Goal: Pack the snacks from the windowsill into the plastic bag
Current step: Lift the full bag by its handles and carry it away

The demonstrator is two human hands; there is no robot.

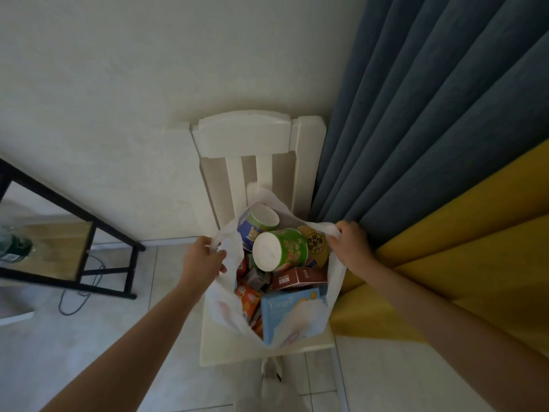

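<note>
Head view: I'm seeing plastic bag sitting on white chair seat, mouth spread wide. Fingers of my left hand curling round left handle, pinching it; my right hand gripping right handle, just beside blue curtain. Inside bag, snacks lying piled: green cup, brown box, blue box. Windowsill not showing. I'm judging packing near finished, closing step in hand. Next move calling for bringing handles together and lifting evenly, so cups aren't tipping out.
</note>
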